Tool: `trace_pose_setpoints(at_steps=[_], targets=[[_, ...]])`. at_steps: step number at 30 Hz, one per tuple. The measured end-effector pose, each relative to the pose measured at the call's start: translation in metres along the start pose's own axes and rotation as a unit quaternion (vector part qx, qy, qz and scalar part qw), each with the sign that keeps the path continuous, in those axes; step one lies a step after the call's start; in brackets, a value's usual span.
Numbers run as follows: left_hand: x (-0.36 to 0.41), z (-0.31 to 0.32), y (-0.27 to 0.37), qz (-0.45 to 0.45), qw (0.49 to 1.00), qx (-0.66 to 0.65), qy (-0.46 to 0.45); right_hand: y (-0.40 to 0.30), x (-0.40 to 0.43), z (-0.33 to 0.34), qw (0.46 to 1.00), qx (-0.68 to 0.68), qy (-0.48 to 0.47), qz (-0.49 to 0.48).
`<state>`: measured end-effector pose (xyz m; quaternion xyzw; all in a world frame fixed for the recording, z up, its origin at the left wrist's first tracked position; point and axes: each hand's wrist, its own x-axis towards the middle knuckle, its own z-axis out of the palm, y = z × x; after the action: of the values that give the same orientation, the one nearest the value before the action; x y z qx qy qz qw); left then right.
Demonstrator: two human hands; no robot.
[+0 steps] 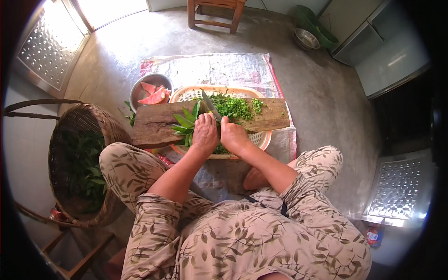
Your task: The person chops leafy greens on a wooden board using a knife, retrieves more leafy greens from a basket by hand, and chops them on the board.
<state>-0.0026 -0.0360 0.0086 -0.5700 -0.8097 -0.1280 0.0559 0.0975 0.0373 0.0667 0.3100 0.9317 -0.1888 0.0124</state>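
Note:
A long wooden board (154,120) lies across an oval plastic basket (266,138) with a perforated wall. My left hand (205,132) presses a bunch of leafy green stems (184,121) onto the board, its leaves sticking out to the left. In my right hand (233,134) is a knife (209,104), its blade angled away from me beside my left fingertips. The handle is hidden in my fist. Finely chopped greens (232,106) are heaped on the board to the right of the blade, and some lie in the basket below.
A metal bowl (134,92) holds watermelon pieces (154,95). Under the basket is a plastic sheet (241,66). A woven basket (117,129) of leaves stands at my left. Farther off are a wooden stool (213,22), a green tub (308,24) and a metal basin (307,39).

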Motion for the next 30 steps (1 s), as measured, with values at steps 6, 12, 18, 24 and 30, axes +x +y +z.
trace_pose_setpoints(at_steps=[6,12,18,24,30], targets=[[0.001,-0.009,0.000,-0.002,0.999,-0.039,-0.001,0.034,-0.005,-0.001,0.994,0.078,0.071,-0.021],[0.001,0.002,-0.015,-0.018,0.999,-0.022,-0.018,0.034,-0.017,-0.029,0.996,0.037,0.081,-0.005],[0.014,-0.004,-0.006,0.033,0.990,-0.051,0.124,0.035,-0.025,-0.006,0.998,0.033,0.057,-0.010],[0.011,-0.001,-0.005,0.019,0.995,-0.093,0.038,0.040,-0.029,-0.021,0.995,0.069,0.069,-0.017],[0.008,-0.010,-0.001,0.020,0.991,0.022,0.127,0.021,-0.043,-0.054,0.998,0.052,0.038,-0.024]])
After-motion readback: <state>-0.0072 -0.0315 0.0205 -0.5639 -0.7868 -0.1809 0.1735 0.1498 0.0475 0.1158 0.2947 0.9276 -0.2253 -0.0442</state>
